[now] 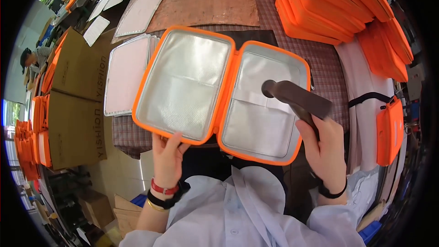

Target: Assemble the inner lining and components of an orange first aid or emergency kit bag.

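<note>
An orange case lies opened flat in front of me, both halves lined with shiny silver foil. My left hand grips the lower edge of its left half, thumb on the rim and fingers underneath. In my right hand is a hammer with a dark head, held by its handle. The hammer head is over the case's right half; I cannot tell whether it touches the lining. My right fingers close round the handle and are partly hidden behind my hand.
White rectangular panels are stacked left of the case, with more behind. Orange cases pile up at the far right, and one more case stands at right. A large cardboard box is at left. A person is farther off.
</note>
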### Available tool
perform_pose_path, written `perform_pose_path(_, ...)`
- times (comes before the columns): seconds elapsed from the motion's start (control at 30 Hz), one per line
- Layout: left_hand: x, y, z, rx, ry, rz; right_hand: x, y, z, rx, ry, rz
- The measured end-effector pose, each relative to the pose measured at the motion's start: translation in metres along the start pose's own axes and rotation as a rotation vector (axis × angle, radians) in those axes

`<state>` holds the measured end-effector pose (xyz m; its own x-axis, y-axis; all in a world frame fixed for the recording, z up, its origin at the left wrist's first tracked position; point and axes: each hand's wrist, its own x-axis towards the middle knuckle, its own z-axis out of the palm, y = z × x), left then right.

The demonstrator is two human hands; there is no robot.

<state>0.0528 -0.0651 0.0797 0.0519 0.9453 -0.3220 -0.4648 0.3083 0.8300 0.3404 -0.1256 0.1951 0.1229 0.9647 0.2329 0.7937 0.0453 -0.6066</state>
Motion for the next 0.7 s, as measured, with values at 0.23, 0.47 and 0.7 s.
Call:
perform_pose_path(0.23,-0.004,-0.022,-0.003,0.006,-0.02,0.0,-0.01,0.02,0.061,-0.146,-0.35,-0.1)
perform_pose_path(0.47,-0.008,-0.025,-0.012,-0.026,0.003,-0.029,-0.023,-0.002,0.046,0.079,-0.008,-0.141)
perform_pose_path(0.7,-0.006,-0.026,-0.017,-0.05,0.004,-0.016,-0.004,-0.007,0.027,-0.178,-0.328,-0.121)
